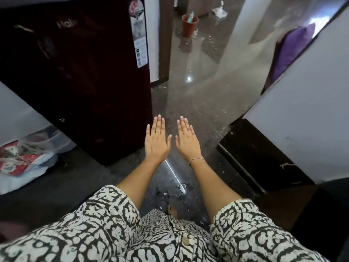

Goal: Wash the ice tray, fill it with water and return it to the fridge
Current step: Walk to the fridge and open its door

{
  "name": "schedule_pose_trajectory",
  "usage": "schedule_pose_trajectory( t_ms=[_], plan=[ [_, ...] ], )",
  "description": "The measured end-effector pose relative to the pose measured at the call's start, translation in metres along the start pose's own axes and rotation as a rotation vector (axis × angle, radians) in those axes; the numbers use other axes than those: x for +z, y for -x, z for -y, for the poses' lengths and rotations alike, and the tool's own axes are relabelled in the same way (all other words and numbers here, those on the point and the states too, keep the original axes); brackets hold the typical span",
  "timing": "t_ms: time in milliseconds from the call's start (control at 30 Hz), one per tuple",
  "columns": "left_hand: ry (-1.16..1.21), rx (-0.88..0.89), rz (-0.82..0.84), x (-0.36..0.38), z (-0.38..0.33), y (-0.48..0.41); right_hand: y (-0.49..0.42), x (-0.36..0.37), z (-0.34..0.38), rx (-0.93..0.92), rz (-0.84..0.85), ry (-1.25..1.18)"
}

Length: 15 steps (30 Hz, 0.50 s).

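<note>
Both hands are hanging flat and empty over the floor (188, 95), palms down, fingers spread — left hand (156, 140) just beside the right hand (187, 141), not touching. Left of them the dark red fridge (75, 72) is standing with its door shut. No ice tray is showing anywhere — presumably it is sitting inside, so its looks cannot be told. Judging by the task, it is likely light, stiff plastic, cold and slippery; gripping both short ends seems safest.
</note>
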<state>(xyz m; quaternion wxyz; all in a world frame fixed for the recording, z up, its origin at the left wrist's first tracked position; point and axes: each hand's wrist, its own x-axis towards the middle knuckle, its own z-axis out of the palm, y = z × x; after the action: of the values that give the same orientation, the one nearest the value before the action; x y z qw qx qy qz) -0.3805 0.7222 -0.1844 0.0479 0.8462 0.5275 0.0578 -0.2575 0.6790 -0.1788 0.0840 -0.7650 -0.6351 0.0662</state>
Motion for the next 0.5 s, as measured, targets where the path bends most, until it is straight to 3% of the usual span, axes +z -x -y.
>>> schedule_pose_trajectory(
  t_ms=[500],
  plan=[
    [0.005, -0.363, -0.072, -0.011, 0.064, -0.002, -0.067, 0.024, 0.076, -0.268, 0.025, -0.083]
  ],
)
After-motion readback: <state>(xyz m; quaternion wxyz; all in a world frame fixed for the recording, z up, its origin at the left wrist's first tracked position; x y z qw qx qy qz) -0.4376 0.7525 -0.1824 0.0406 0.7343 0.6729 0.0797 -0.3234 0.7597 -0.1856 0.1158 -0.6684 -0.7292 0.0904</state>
